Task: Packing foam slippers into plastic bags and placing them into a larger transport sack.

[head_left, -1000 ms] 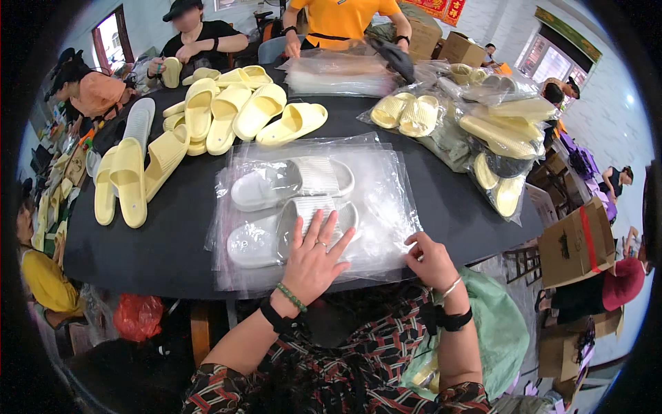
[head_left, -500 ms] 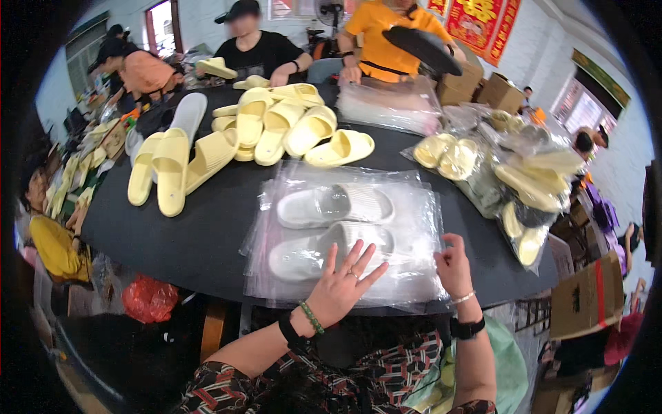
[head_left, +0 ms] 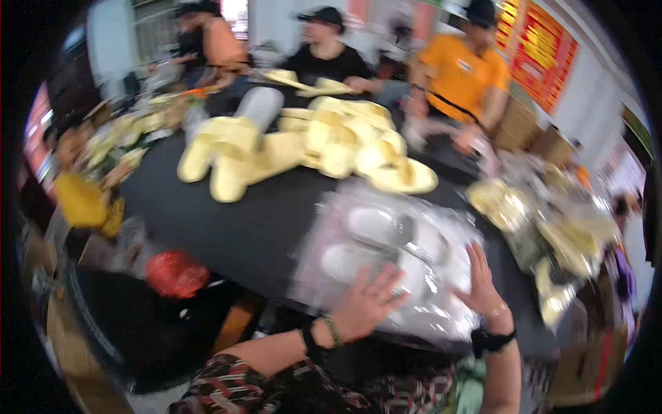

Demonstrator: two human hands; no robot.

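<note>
Frame is motion-blurred; fine detail limited.

Black table (head_left: 262,221): taking up most of the view and serving as landmark for all positions below. Its dark top is curving with the lens.

People at the table's far edge: three are sitting or standing there, one in an orange shirt (head_left: 458,72), one in black (head_left: 324,62), one in a lighter orange top (head_left: 221,41) at the far left corner. They are working on their own items (hands too blurred to describe).

Pile of pale yellow slippers (head_left: 303,145): lying loose across the table's far half, heaped rather than paired, probably as stock within reach of several workers.

Clear plastic bags of yellow slippers (head_left: 545,228): stacking up along the table's right edge, apparently set aside there once packed.

Clear plastic bag with white slippers (head_left: 393,255): lying flat at the table's near edge, directly in front of the wearer. Two white slippers are showing through the film, side by side.

Red bag (head_left: 176,272): hanging or sitting below the table's near-left edge.

Left hand (head_left: 369,303): fingers spread wide, palm pressing down on the bag's near-left part, likely flattening the film and holding it steady.

Right hand (head_left: 479,279): fingers extended, resting on the bag's right edge; whether it is pinching the film I cannot tell.
</note>
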